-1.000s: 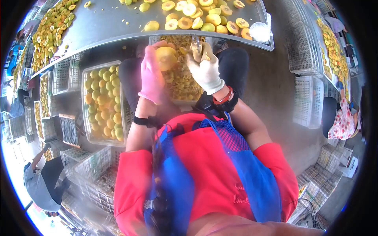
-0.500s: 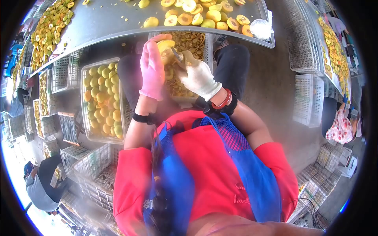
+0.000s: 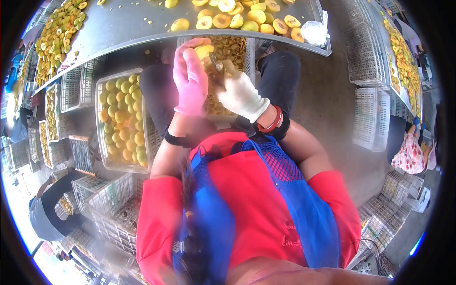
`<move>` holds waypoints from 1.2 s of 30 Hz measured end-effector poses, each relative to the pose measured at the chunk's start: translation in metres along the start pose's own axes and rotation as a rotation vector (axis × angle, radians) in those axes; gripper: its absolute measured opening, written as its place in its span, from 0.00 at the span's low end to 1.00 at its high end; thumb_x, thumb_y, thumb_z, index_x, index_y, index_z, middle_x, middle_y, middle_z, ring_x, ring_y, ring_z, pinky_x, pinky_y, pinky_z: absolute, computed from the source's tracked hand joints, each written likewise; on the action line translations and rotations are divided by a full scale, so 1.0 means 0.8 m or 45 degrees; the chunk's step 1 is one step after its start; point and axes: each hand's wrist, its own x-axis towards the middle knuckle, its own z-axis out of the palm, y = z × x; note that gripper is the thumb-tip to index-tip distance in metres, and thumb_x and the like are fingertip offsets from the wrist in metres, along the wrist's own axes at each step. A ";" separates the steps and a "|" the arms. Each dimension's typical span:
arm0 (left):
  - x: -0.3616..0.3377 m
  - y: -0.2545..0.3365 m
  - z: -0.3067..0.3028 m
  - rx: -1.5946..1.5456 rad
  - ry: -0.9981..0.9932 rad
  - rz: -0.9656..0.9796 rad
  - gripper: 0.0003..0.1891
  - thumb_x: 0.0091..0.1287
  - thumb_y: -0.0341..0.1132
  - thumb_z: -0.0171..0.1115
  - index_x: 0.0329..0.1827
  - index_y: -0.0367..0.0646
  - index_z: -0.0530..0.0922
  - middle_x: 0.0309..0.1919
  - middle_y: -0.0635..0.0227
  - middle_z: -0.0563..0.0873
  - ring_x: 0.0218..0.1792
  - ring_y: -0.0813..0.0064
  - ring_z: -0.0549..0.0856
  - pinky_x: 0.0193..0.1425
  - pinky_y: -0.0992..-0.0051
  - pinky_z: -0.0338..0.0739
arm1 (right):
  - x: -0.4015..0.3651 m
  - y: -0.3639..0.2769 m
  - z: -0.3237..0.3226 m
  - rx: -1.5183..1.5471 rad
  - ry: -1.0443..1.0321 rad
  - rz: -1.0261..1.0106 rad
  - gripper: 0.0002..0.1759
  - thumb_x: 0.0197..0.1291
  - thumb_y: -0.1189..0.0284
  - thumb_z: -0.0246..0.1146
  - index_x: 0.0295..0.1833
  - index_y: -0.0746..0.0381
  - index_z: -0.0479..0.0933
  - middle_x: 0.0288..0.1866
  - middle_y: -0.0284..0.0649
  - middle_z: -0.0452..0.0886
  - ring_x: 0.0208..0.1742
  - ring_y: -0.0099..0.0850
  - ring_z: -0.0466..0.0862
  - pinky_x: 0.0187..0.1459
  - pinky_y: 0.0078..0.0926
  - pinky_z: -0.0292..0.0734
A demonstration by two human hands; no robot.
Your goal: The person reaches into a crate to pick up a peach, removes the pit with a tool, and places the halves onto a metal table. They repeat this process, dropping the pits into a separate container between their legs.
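My left hand (image 3: 191, 85), in a pink glove, is closed around a yellow fruit (image 3: 204, 51) that looks like an apricot. My right hand (image 3: 241, 92) wears a white glove with brown-stained fingers and grips a small knife (image 3: 214, 61). The short dark blade is close against the fruit; whether it cuts in is not clear. Both hands are just off the near edge of the metal table, over a crate (image 3: 250, 57) of cut fruit pieces. Halved fruit (image 3: 222, 21), some showing pits, lies on the tabletop.
Left of my legs stands a crate of whole yellow-green fruit (image 3: 122, 121). A clear plastic bundle (image 3: 314, 34) sits at the right corner of the metal table (image 3: 128, 28). White crates (image 3: 371, 118) stand at right. A co-worker (image 3: 52, 209) bends at lower left.
My left hand has moved slightly right and rotated with the fruit. The knife in my right hand has changed angle and risen slightly. The co-worker at lower left has shifted posture.
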 end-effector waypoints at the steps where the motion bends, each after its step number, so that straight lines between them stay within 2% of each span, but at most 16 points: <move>1: 0.001 -0.001 0.000 -0.016 0.006 -0.001 0.17 0.81 0.41 0.46 0.58 0.36 0.75 0.52 0.61 0.84 0.53 0.74 0.80 0.63 0.73 0.72 | 0.000 -0.003 -0.003 0.074 -0.019 -0.015 0.17 0.60 0.76 0.63 0.52 0.67 0.68 0.36 0.56 0.80 0.37 0.60 0.82 0.33 0.48 0.77; 6: 0.000 -0.007 0.005 0.022 0.056 0.080 0.18 0.80 0.42 0.48 0.57 0.35 0.75 0.51 0.62 0.84 0.52 0.76 0.80 0.61 0.76 0.72 | 0.004 0.000 -0.007 0.176 -0.069 -0.108 0.16 0.57 0.79 0.61 0.50 0.69 0.69 0.34 0.57 0.80 0.38 0.60 0.82 0.36 0.47 0.77; 9: 0.000 -0.014 0.006 0.099 0.101 0.163 0.24 0.80 0.50 0.48 0.55 0.33 0.75 0.48 0.55 0.86 0.49 0.70 0.85 0.60 0.72 0.76 | 0.005 0.007 -0.003 0.223 -0.063 -0.149 0.18 0.53 0.78 0.62 0.48 0.71 0.67 0.30 0.60 0.80 0.36 0.60 0.83 0.37 0.49 0.78; 11: 0.001 -0.012 0.004 -0.016 0.088 0.060 0.20 0.79 0.45 0.51 0.55 0.34 0.76 0.48 0.61 0.86 0.46 0.75 0.83 0.56 0.76 0.75 | 0.002 0.001 -0.004 0.248 -0.065 -0.080 0.19 0.53 0.77 0.62 0.49 0.72 0.67 0.31 0.60 0.80 0.37 0.61 0.83 0.38 0.49 0.78; 14: 0.001 -0.014 0.003 -0.022 0.093 0.042 0.18 0.79 0.43 0.50 0.55 0.35 0.76 0.47 0.64 0.86 0.44 0.76 0.83 0.54 0.77 0.76 | 0.003 0.010 -0.002 0.071 -0.078 -0.279 0.19 0.53 0.77 0.63 0.49 0.72 0.68 0.33 0.60 0.80 0.39 0.61 0.82 0.39 0.47 0.78; 17: 0.006 -0.014 0.000 -0.057 0.067 0.011 0.20 0.80 0.45 0.47 0.56 0.35 0.75 0.49 0.62 0.86 0.46 0.74 0.83 0.55 0.75 0.76 | 0.006 -0.003 -0.011 0.300 -0.091 -0.151 0.17 0.56 0.76 0.63 0.49 0.69 0.69 0.35 0.56 0.80 0.38 0.56 0.82 0.40 0.42 0.78; 18: 0.010 -0.014 0.000 -0.088 0.049 -0.012 0.21 0.80 0.46 0.46 0.57 0.35 0.75 0.49 0.61 0.86 0.47 0.74 0.83 0.56 0.75 0.76 | 0.007 -0.011 -0.012 0.393 -0.024 -0.099 0.16 0.57 0.76 0.63 0.49 0.68 0.70 0.35 0.54 0.80 0.37 0.53 0.82 0.40 0.41 0.78; 21: 0.014 0.000 0.017 -0.228 0.005 -0.064 0.33 0.78 0.60 0.45 0.64 0.34 0.71 0.57 0.53 0.83 0.54 0.64 0.84 0.63 0.66 0.77 | 0.007 -0.023 -0.009 0.608 0.153 0.046 0.14 0.60 0.76 0.65 0.49 0.66 0.72 0.36 0.48 0.81 0.36 0.44 0.83 0.40 0.36 0.77; 24: 0.012 0.016 0.021 -0.139 -0.051 -0.045 0.34 0.78 0.61 0.44 0.69 0.36 0.68 0.60 0.55 0.81 0.56 0.64 0.83 0.64 0.66 0.77 | 0.016 -0.010 -0.003 0.651 0.292 0.072 0.13 0.61 0.76 0.66 0.49 0.66 0.72 0.36 0.44 0.81 0.35 0.38 0.83 0.39 0.33 0.77; 25: 0.015 0.016 0.015 -0.225 -0.107 -0.121 0.30 0.78 0.53 0.52 0.70 0.36 0.68 0.58 0.58 0.82 0.56 0.67 0.83 0.65 0.67 0.76 | 0.024 -0.006 -0.007 0.625 0.344 0.033 0.13 0.61 0.76 0.67 0.49 0.66 0.73 0.36 0.44 0.81 0.35 0.37 0.83 0.39 0.32 0.77; 27: 0.016 0.023 0.005 -0.125 -0.134 -0.360 0.25 0.76 0.42 0.57 0.70 0.39 0.68 0.54 0.63 0.82 0.52 0.75 0.82 0.58 0.74 0.77 | 0.028 -0.001 -0.021 0.459 0.425 -0.038 0.15 0.60 0.76 0.68 0.50 0.66 0.73 0.34 0.43 0.80 0.33 0.36 0.82 0.38 0.32 0.78; 29: 0.016 0.035 0.002 -0.100 -0.095 -0.636 0.27 0.70 0.31 0.65 0.71 0.44 0.67 0.50 0.68 0.82 0.49 0.80 0.82 0.49 0.82 0.78 | 0.033 -0.010 -0.034 0.353 0.417 -0.065 0.16 0.60 0.76 0.69 0.50 0.65 0.73 0.33 0.43 0.80 0.33 0.36 0.83 0.37 0.32 0.78; 32: 0.017 0.033 -0.005 -0.124 -0.036 -0.509 0.28 0.69 0.31 0.66 0.71 0.46 0.67 0.50 0.67 0.82 0.49 0.80 0.82 0.48 0.81 0.78 | 0.030 -0.020 -0.043 0.239 0.354 -0.094 0.16 0.59 0.75 0.69 0.50 0.64 0.72 0.31 0.43 0.79 0.31 0.36 0.82 0.36 0.32 0.78; 33: 0.018 0.032 -0.012 -0.080 -0.049 -0.397 0.27 0.70 0.32 0.65 0.71 0.43 0.66 0.55 0.62 0.79 0.52 0.66 0.84 0.47 0.67 0.86 | 0.026 -0.022 -0.040 0.243 0.329 -0.101 0.16 0.59 0.75 0.69 0.50 0.64 0.72 0.31 0.43 0.79 0.30 0.35 0.82 0.36 0.32 0.78; 35: 0.022 0.035 -0.012 -0.202 -0.027 -0.363 0.27 0.70 0.30 0.64 0.71 0.44 0.67 0.56 0.61 0.79 0.52 0.66 0.84 0.49 0.65 0.86 | 0.016 -0.020 -0.029 0.280 0.235 -0.090 0.16 0.59 0.74 0.70 0.49 0.64 0.72 0.31 0.44 0.80 0.30 0.35 0.82 0.35 0.34 0.78; 36: 0.023 0.035 -0.012 -0.265 -0.019 -0.349 0.26 0.71 0.30 0.64 0.71 0.44 0.67 0.56 0.61 0.79 0.52 0.65 0.84 0.50 0.64 0.86 | 0.010 -0.023 -0.025 0.282 0.183 -0.044 0.16 0.59 0.75 0.68 0.49 0.64 0.71 0.32 0.47 0.81 0.30 0.42 0.84 0.35 0.37 0.78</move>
